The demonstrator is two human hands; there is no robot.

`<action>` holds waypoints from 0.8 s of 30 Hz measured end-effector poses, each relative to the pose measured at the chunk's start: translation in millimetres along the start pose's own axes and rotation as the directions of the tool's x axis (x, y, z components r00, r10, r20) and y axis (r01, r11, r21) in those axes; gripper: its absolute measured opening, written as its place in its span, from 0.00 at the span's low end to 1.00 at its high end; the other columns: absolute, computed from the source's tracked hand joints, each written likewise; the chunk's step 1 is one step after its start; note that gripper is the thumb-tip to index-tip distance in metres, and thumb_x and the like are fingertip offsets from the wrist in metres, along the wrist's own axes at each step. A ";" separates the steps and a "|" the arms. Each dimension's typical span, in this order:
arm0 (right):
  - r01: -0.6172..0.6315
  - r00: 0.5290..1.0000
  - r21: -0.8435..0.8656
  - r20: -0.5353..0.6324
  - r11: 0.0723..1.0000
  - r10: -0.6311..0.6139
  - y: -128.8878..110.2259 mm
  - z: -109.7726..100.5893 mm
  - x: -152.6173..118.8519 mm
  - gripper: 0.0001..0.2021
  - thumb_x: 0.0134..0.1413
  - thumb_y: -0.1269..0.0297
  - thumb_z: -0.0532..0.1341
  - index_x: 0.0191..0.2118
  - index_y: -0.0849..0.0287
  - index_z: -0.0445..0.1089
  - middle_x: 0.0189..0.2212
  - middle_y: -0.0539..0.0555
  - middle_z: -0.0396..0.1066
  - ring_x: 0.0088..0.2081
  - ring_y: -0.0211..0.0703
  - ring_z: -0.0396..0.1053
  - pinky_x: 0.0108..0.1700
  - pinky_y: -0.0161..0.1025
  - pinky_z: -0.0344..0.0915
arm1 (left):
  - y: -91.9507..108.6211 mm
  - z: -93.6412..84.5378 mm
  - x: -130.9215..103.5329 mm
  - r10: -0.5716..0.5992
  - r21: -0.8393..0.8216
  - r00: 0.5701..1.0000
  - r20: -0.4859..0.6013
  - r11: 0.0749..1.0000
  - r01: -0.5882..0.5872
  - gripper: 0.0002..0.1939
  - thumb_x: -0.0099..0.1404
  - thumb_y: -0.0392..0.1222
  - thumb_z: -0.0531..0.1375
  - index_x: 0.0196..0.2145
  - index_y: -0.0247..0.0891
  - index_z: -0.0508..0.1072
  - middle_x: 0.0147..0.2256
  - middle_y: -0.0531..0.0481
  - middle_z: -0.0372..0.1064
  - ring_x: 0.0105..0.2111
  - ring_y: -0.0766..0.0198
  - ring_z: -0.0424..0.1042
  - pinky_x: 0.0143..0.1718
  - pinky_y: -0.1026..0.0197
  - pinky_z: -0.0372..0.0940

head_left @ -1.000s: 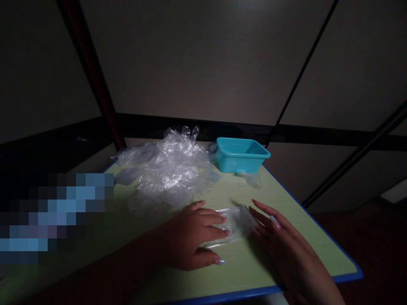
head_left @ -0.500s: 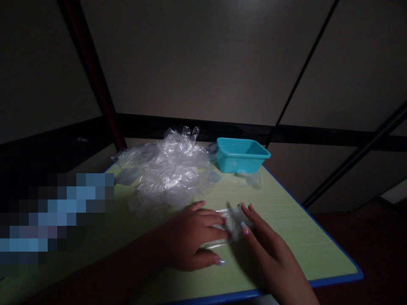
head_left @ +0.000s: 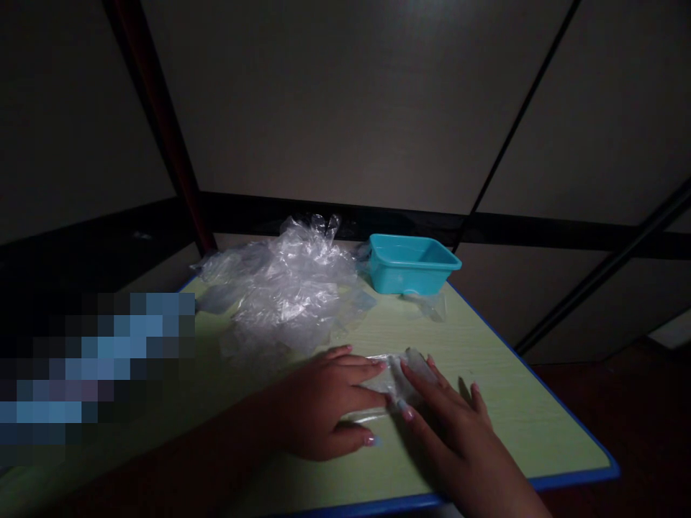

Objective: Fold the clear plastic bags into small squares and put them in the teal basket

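**Left hand (head_left: 335, 406) and right hand (head_left: 464, 435) spread over a clear plastic piece (head_left: 395, 378)**

Nearest, blue trim (head_left: 572, 478) edges a pale green table (head_left: 540, 424). Just beyond that edge, the left hand lies palm down with its fingers parted, covering the left part of the plastic piece; it grips nothing that shows. The right hand comes in from the lower right, fingers outstretched and loose, thumb and forefinger tips apart at the right part of the same piece. Whether its palm bears on the plastic is hidden.

The piece lies flat on the table between the two hands, creased and shiny, partly covered by their fingers; whether it is a bag or a sheet, I cannot tell.

Farther off to the left, a loose heap of crumpled clear plastic (head_left: 291, 288) spreads over the table. To its right, near the far right edge, stands an upright turquoise tub (head_left: 413, 277), with a small clear scrap (head_left: 433, 308) just in front. Behind everything rises a dim panelled wall (head_left: 350, 108), crossed by a black band (head_left: 540, 229), with a dark red post (head_left: 162, 122) at left.
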State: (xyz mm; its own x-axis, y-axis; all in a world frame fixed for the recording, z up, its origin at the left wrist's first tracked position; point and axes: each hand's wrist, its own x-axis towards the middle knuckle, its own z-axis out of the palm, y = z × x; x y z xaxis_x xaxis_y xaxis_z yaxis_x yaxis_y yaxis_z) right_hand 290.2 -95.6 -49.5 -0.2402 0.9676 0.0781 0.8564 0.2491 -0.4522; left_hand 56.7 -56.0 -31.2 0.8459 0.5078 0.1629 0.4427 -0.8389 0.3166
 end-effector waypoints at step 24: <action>0.126 0.991 0.131 0.034 0.983 -0.131 -9.7 -6.8 -14.5 0.29 0.63 0.50 0.49 0.66 0.47 0.41 0.65 0.50 0.41 0.65 0.54 0.39 0.61 0.66 0.31 | -1.0 2.0 -0.2 0.026 0.026 1.000 0.000 0.999 -0.026 0.25 0.65 0.49 0.56 0.59 0.45 0.60 0.60 0.45 0.57 0.62 0.56 0.52 0.62 0.44 0.41</action>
State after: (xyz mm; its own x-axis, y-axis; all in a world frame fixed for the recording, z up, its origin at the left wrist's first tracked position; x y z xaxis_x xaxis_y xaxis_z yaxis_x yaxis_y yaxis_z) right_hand 288.4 -111.7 -40.3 -0.3660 0.9245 0.1064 0.7523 0.3613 -0.5509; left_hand 56.7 -55.6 -33.5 0.8574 0.4855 0.1710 0.4279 -0.8569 0.2874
